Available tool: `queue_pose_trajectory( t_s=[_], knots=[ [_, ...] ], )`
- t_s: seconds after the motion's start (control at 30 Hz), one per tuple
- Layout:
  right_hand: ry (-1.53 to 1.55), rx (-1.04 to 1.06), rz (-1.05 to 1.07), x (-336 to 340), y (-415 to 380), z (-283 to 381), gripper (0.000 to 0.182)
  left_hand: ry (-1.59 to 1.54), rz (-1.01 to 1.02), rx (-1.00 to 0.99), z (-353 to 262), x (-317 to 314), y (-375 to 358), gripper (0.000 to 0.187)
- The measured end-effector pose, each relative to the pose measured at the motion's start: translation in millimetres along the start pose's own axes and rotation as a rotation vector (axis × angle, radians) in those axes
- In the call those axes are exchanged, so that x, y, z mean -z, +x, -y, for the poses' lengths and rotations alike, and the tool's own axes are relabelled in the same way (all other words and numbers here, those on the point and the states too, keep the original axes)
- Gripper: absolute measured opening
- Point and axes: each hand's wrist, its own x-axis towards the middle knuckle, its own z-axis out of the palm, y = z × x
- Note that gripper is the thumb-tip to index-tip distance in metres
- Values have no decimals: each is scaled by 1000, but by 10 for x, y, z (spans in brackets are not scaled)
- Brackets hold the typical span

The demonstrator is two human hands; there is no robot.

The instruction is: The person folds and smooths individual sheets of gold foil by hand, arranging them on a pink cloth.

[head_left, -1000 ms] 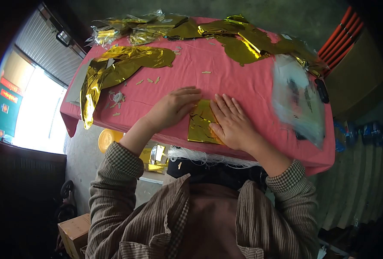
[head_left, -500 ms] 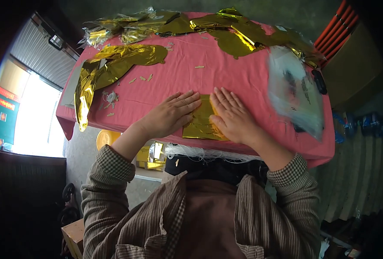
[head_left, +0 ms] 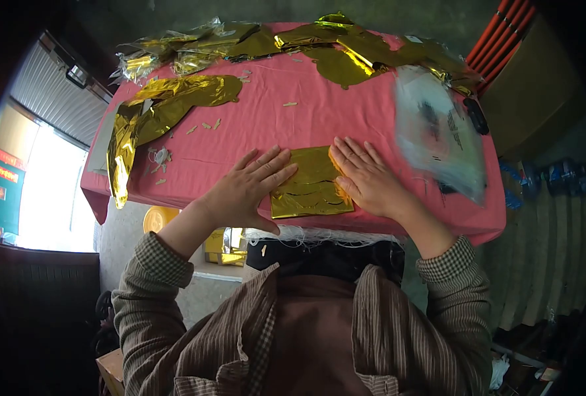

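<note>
A folded square of gold foil [head_left: 311, 183] lies near the front edge of a table covered in pink cloth [head_left: 319, 115]. My left hand [head_left: 243, 190] rests flat on the cloth with its fingertips on the foil's left edge. My right hand [head_left: 369, 178] lies flat against the foil's right edge, fingers spread. Neither hand grips anything.
A long crumpled gold foil balloon [head_left: 154, 115] lies at the left of the table. More gold foil pieces [head_left: 319, 46] are heaped along the far edge. A clear plastic bag [head_left: 438, 135] lies at the right. Small paper scraps dot the cloth. A yellow round object [head_left: 158, 216] sits below the table.
Both hands have slid apart off the folded foil toward its left and right edges, uncovering most of its top. The foil now lies wider and flatter.
</note>
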Motion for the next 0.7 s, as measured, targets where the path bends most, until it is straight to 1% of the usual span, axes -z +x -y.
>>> queue_pose_trajectory(
  t_s=[0.03, 0.1, 0.13, 0.2, 0.23, 0.27, 0.3, 0.33, 0.37, 0.4, 0.43, 0.47, 0.5, 0.53, 0.57, 0.6, 0.63, 0.67, 0.7],
  knots=[
    [-5, 4, 3, 2, -1, 3, 56, 5, 0, -1, -3, -26, -3, 82],
    [-1, 8, -6, -16, -3, -5, 56, -47, -165, -14, 15, -105, 6, 65],
    [3, 14, -9, -17, -7, -8, 55, -45, -165, -17, 32, -136, 21, 65],
    [57, -1, 1, 9, 1, -12, 53, -123, -334, -71, 66, -184, 40, 47],
    [112, -14, 14, 24, 9, -13, 51, -120, -335, -71, 61, -195, 52, 47],
    [110, -12, 12, 36, 17, -27, 51, -141, -381, -68, 43, -204, 71, 43],
    [246, -28, 8, 52, 20, -58, 50, -161, -427, -66, 27, -208, 88, 39],
    [381, -43, 4, 71, 23, -90, 48, -157, -430, -66, 19, -207, 96, 39],
    [378, -40, -1, 81, 29, -127, 48, -175, -465, -26, 15, -202, 103, 34],
    [566, -52, -17, 82, 35, -179, 48, -191, -501, 12, 12, -193, 114, 30],
    [753, -63, -33, 71, 39, -252, 48, -184, -505, 9, -4, -184, 119, 30],
    [944, 90, -152, -12, 39, -388, 47, -458, -519, 205, -32, -182, 118, 24],
    [939, 95, -157, 34, 46, -357, 47, -732, -523, 403, -48, -183, 135, 19],
    [1331, 1, -215, 81, 42, -306, 46, -1096, -750, 352, -54, -262, 214, 15],
    [1723, -102, -269, 112, 47, -276, 45, -1092, -756, 349, -53, -264, 235, 15],
    [1930, -89, -179, 154, 74, -265, 41, -1373, -723, 434, -52, -253, 251, 14],
    [1926, -84, -175, 188, 87, -232, 41, -1654, -677, 517, -51, -247, 269, 14],
    [1857, -69, -118, 210, 99, -175, 40, -1812, -693, 480, -8, -355, 318, 13],
    [1788, -56, -64, 257, 129, -88, 39, -1812, -697, 478, -67, -327, 368, 13]
  ],
)
